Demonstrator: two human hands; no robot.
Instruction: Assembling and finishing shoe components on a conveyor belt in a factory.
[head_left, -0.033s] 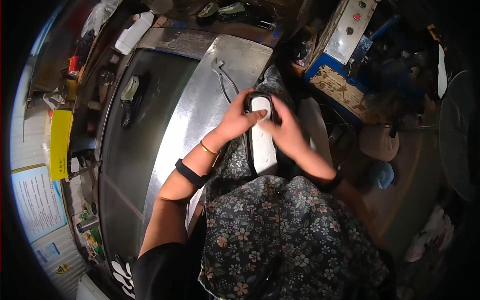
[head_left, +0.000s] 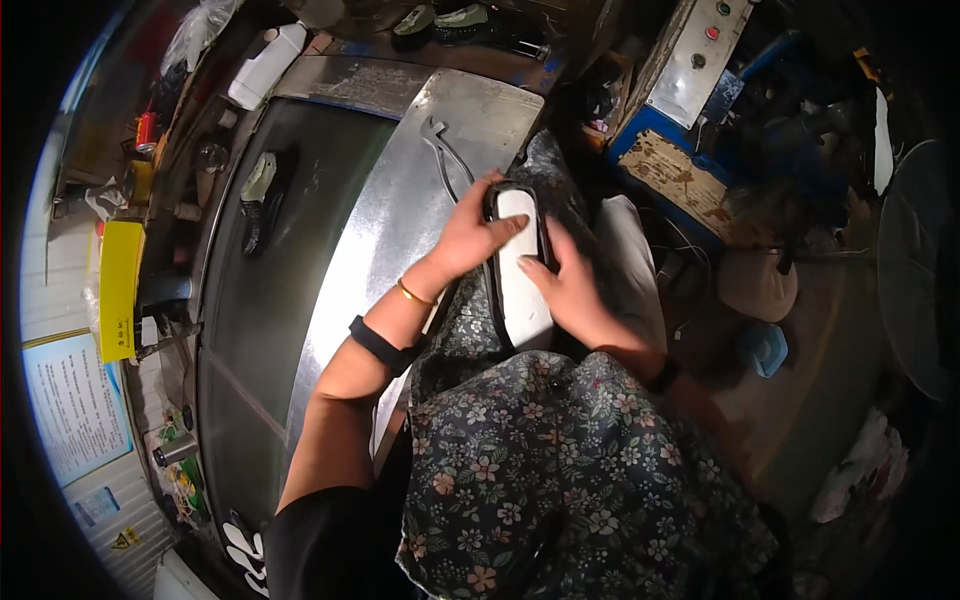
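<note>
Your left hand (head_left: 470, 240) lies flat on the long white sole w/ black rim (head_left: 520, 270), fingers together and stretched across its upper end, thumb toward the rim's far tip. Your right hand (head_left: 570, 285) presses the sole's right edge, fingers together and curled over the black rim; thumb side hidden, so can't tell how far they wrap under. Both hands touch the sole; neither is closed round it fully.

The sole sits upturned in your lap, just right of the shiny bent sheet-metal bench top (head_left: 400, 200), its lower end running down onto the dark floral-print apron (head_left: 540, 480). You've a thin gold bangle (head_left: 412, 294) and a black wristband (head_left: 378, 344) on the left forearm.

On the bench: a thin bent metal hook tool (head_left: 440, 150) near the far edge, just beyond your left hand, not touching it. Left of the metal sheet, a dark flat work surface (head_left: 290, 280) w/ a pale-soled dark shoe (head_left: 258, 195) lying on it, well apart from your hands. Farther left, a yellow flat box (head_left: 120, 290) at the edge and a white plastic jug (head_left: 265, 65) at the far corner. To your right, a blue-and-grey machine cabinet (head_left: 690, 90) and a pale round stool seat (head_left: 755, 285) on the floor.
</note>
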